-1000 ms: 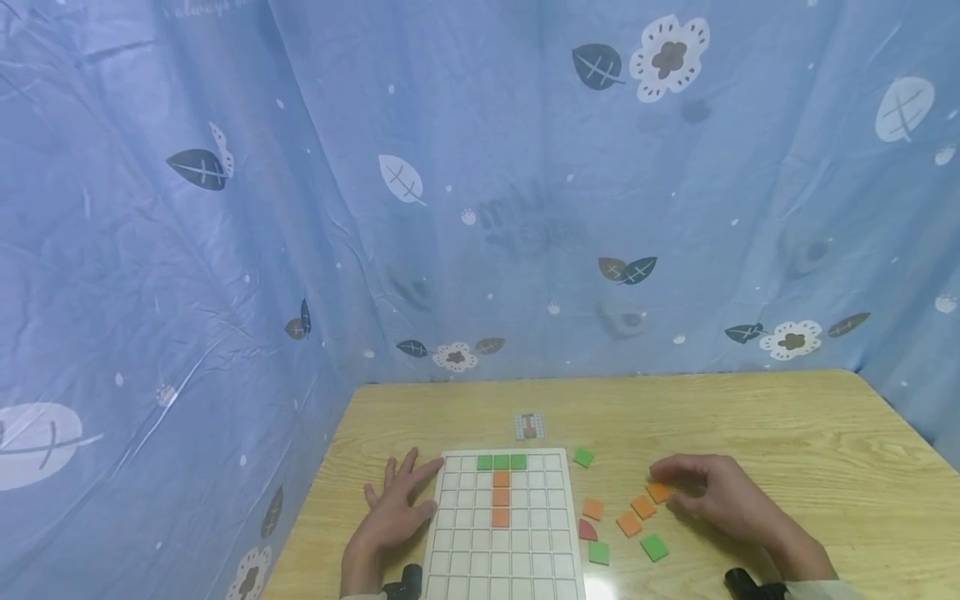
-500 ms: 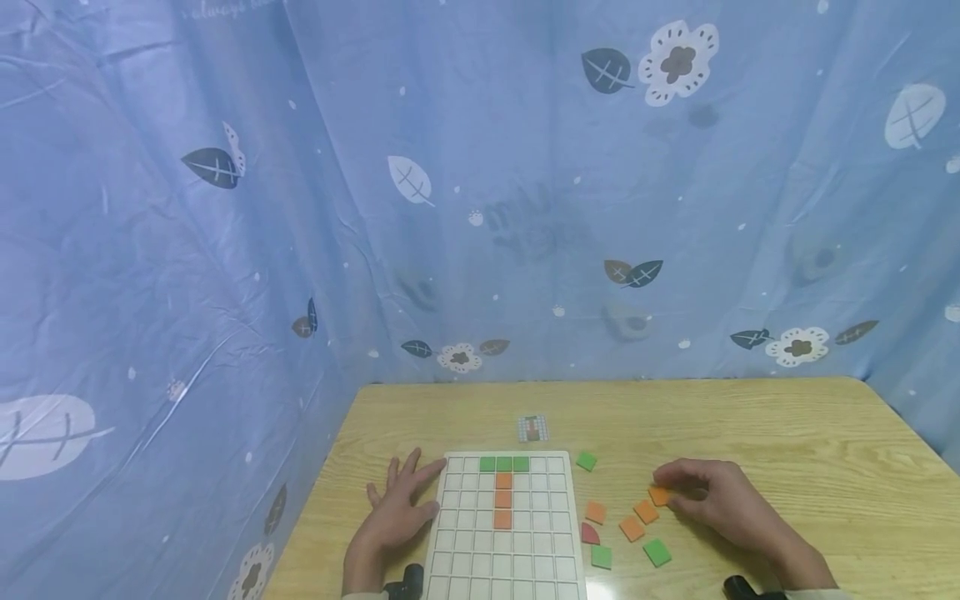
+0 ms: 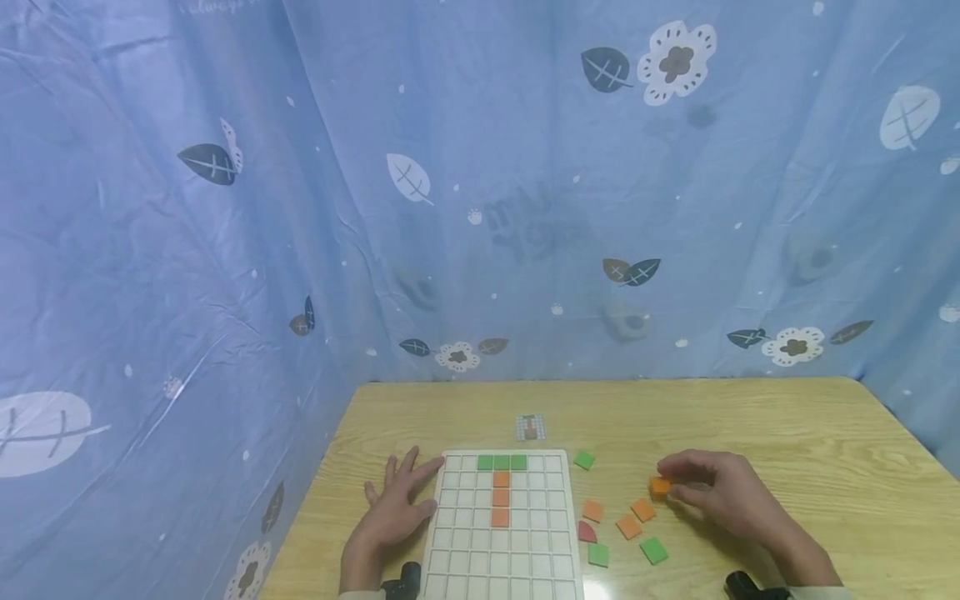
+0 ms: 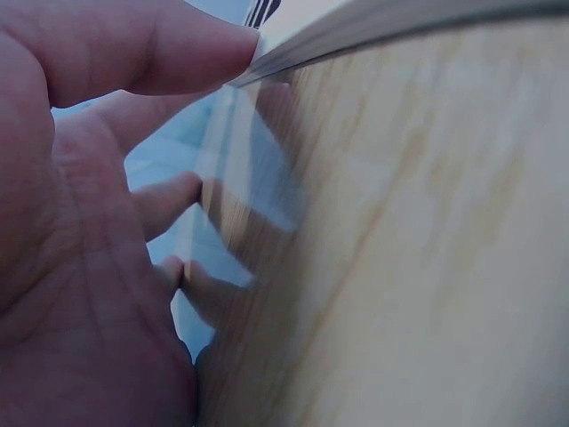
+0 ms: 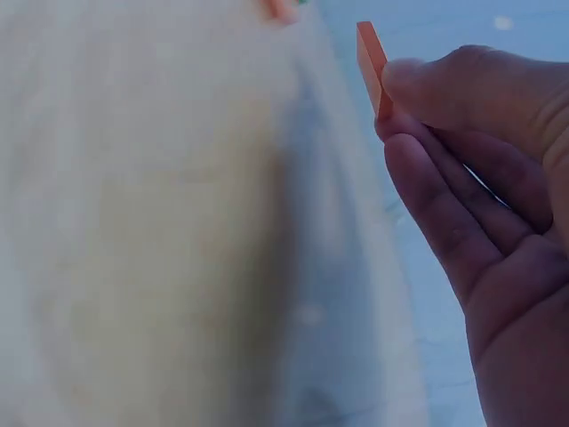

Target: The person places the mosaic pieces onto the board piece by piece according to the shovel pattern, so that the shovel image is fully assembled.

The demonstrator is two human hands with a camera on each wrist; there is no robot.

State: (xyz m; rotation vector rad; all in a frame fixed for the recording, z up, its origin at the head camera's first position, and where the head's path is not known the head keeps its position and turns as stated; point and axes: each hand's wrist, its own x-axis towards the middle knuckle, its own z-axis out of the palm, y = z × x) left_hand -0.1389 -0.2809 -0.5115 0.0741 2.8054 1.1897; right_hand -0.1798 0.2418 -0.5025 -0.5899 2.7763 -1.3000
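Observation:
Between thumb and fingers my right hand (image 3: 727,492) pinches an orange square tile (image 3: 659,487), lifted off the table. In the right wrist view the tile (image 5: 372,71) stands edge-on at the fingertips. My left hand (image 3: 393,517) lies at the left edge of a white grid board (image 3: 459,562), fingers spread, index fingertip and thumb against the edge. The left wrist view shows the thumb (image 4: 178,53) at the board's side. Three green tiles (image 3: 502,462) fill part of the board's top row, and a column of three orange tiles (image 3: 500,497) runs down from the middle one.
Right of the board lie loose orange tiles (image 3: 628,526), green tiles (image 3: 654,550) and a red quarter-round piece (image 3: 587,532). A small printed card (image 3: 530,427) lies behind the board on the wooden table (image 3: 750,417). A blue patterned curtain (image 3: 480,250) hangs around the table.
My right hand has raised the orange tile slightly from the table, pinching it. The left hand and the tiles on the board have kept their places.

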